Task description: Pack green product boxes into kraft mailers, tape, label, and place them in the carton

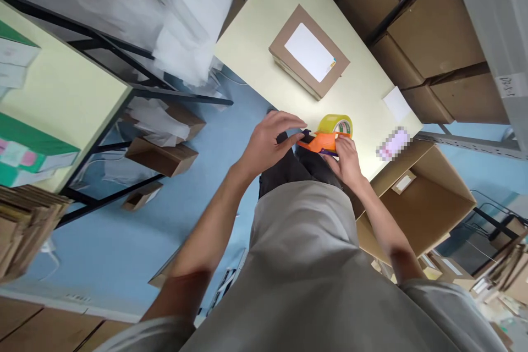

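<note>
An orange tape dispenser (324, 142) with a yellowish roll of packing tape (330, 122) is in front of my body, at the near edge of the table. My right hand (346, 160) is closed around the dispenser's handle end. At its dark cutting end is my left hand (275, 138), thumb and fingers apart, the thumb tip at or very near the dispenser; whether it touches, I cannot tell. Beyond them a brown cardboard box (280, 63) with a white label (310, 51) on top lies shut on the pale yellow table (251, 38).
An open carton (429, 203) stands right of the table. Stacked cardboard boxes (437, 27) fill a shelf along the far side. White packing film (185, 16) hangs at upper left. Another table (94, 93) with green boxes (37, 148) stands left, over the blue floor (223, 143).
</note>
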### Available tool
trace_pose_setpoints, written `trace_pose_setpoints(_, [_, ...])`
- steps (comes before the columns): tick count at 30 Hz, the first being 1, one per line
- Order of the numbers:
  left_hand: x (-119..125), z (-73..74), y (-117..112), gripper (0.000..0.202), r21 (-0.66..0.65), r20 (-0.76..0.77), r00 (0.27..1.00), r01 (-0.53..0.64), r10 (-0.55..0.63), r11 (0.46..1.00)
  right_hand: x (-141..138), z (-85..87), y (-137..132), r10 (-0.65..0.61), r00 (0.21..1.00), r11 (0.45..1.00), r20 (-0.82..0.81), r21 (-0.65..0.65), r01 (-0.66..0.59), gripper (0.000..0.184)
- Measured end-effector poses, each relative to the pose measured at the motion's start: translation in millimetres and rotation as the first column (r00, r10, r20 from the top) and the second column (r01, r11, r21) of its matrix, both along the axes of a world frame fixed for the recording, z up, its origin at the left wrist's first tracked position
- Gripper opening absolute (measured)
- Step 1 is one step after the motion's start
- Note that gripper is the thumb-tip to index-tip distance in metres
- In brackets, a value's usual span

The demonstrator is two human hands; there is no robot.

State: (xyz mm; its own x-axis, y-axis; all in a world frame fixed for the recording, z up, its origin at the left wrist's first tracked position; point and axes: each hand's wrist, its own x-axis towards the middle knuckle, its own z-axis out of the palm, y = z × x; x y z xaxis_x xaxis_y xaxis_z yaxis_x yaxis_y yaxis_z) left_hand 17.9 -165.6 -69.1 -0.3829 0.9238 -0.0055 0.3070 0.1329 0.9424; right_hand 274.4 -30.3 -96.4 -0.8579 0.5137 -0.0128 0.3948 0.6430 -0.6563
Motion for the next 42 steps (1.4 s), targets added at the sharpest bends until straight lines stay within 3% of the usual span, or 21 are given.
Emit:
trace_pose_setpoints(4, [3,15.2,-5,0.027,0.003,-0.040,0.995,0.090,-0.090,0.996,14,18.0,8,0.075,0.997,0.986,0.013,0.146,-0.076,0.032])
trace_pose_setpoints(10, [12,53.9,-13,0.026,0.060,-0.181,0.980,0.091,-0.079,0.994,29,49.8,11,0.069,0.998,0.948,0.010,0.310,-0.069,0.029])
trace_pose_setpoints(14, [16,71.8,-10,0.025,0.101,-0.275,0.955,0.140,-0.108,0.985,37,66.9,12,0.058,0.998,0.924,-0.019,0.380,-0.046,0.027])
trace_pose_setpoints(20, [25,84.1,-9,0.031,0.197,-0.408,0.908,0.189,-0.095,0.962,50,82.4,16,0.029,1.000,0.940,0.007,0.339,-0.030,0.028])
trace_pose_setpoints(24, [31,89.1,-13,0.036,0.265,-0.412,0.910,0.171,-0.049,0.949,55,89.9,17,0.039,0.999,0.871,-0.033,0.491,-0.018,0.032])
trace_pose_setpoints(29, [33,101.5,-10,0.030,0.223,-0.471,0.880,0.188,-0.063,0.956,56,96.2,20,0.073,0.997,0.776,-0.039,0.630,-0.032,0.027])
trace_pose_setpoints(36, [32,122.4,7,0.026,0.341,-0.546,0.833,0.314,-0.085,0.886,58,108.6,21,0.127,0.987,0.737,-0.097,0.675,-0.029,0.030])
trace_pose_setpoints(42, [32,131.7,14,0.024,0.345,-0.535,0.837,0.340,-0.115,0.875,64,115.7,20,0.096,0.990,0.728,-0.104,0.686,0.002,0.032])
